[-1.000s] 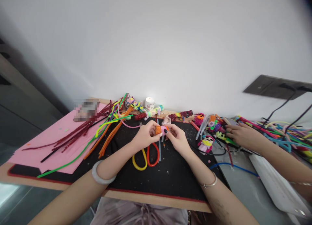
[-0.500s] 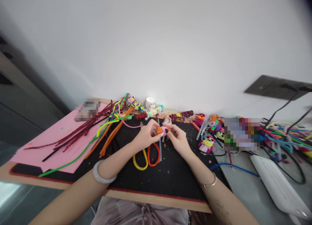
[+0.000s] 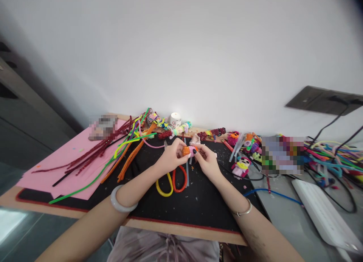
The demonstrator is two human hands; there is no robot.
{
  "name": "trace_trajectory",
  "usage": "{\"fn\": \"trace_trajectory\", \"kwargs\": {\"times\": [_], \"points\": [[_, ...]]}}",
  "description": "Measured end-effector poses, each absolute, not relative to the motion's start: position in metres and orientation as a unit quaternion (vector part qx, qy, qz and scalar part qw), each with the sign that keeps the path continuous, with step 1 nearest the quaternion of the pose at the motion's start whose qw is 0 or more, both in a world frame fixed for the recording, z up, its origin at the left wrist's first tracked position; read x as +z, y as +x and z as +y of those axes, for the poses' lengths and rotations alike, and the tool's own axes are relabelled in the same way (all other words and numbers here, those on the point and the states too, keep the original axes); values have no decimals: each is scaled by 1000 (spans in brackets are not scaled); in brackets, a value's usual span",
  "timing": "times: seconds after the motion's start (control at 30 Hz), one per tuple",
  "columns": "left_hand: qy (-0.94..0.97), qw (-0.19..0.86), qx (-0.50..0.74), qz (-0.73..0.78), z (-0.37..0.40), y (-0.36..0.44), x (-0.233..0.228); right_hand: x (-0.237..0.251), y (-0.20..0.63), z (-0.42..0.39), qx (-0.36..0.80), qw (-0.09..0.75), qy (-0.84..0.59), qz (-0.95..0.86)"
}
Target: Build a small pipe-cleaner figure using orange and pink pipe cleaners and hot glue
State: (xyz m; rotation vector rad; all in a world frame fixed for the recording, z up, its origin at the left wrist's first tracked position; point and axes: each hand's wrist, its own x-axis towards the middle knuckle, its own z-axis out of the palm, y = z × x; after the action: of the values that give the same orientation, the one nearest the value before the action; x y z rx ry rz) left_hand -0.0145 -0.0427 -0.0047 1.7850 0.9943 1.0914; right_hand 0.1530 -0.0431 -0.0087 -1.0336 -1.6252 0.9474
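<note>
Between my hands, above the black mat (image 3: 198, 213), is a small orange and pink fuzzy figure (image 3: 186, 151) with a black spot on its right side. My left hand (image 3: 173, 154) pinches its orange end. The fingers of my right hand (image 3: 208, 160) close on the pink end. Just below my hands lie scissors with one yellow and one red handle loop (image 3: 179, 179); my left hand covers part of them. Beside them a clear glue stick (image 3: 187, 175) rests on the mat.
Pink sheets (image 3: 70, 152) at left carry dark red and green pipe cleaners (image 3: 85, 190). Orange pipe cleaners (image 3: 130, 162) lie nearby. A white cup (image 3: 175, 120) stands by the wall. Fuzzy dolls (image 3: 242, 166) sit at right, with a white power strip (image 3: 320, 213) and cables beyond.
My hands stay almost in place, still holding the orange and pink figure. The whole view has shifted slightly; nothing else has visibly moved.
</note>
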Motion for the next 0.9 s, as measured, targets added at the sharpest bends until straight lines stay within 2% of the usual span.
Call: {"fn": "trace_trajectory", "kwargs": {"times": [0.9], "points": [[727, 382, 405, 402, -43, -15, 0, -10, 156, -42, 354, 458, -441, -686]]}}
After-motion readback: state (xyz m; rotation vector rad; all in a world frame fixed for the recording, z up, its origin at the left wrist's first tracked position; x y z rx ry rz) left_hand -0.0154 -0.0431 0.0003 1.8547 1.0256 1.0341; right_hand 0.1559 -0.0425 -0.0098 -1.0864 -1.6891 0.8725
